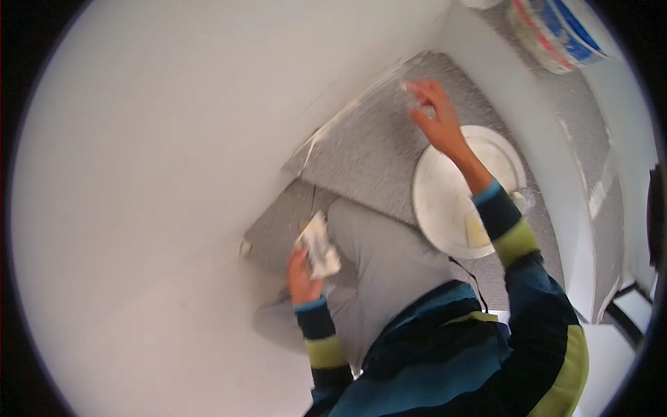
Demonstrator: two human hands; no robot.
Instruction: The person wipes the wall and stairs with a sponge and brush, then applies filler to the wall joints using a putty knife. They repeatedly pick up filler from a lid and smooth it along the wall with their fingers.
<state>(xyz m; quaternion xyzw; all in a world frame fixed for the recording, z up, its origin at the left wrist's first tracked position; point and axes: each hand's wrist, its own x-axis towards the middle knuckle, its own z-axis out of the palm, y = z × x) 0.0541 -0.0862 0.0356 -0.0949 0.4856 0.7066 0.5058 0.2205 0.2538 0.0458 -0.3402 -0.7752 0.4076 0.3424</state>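
Note:
My left hand [303, 278] is closed around the lower edge of a whitish, putty-smeared piece [321, 249] with grey marks. Whether it is a folded cloth or a coated scraper I cannot make out. It is held just above the grey trousers, near the wall. My right hand [438, 117] is raised over the grey step, slightly blurred, with thumb and forefinger curved and apart. White residue shows at its fingertips. Under the right wrist lies a round white lid [434, 187], and on it rests a flat yellowish square piece [477, 228], partly beside the sleeve.
A white wall [167, 174] fills the left side. Speckled grey steps [368, 149] meet it along a pale, putty-like seam. On a higher step at upper right stands a white bucket with blue and red print [556, 35]. A white riser [549, 139] curves along the right.

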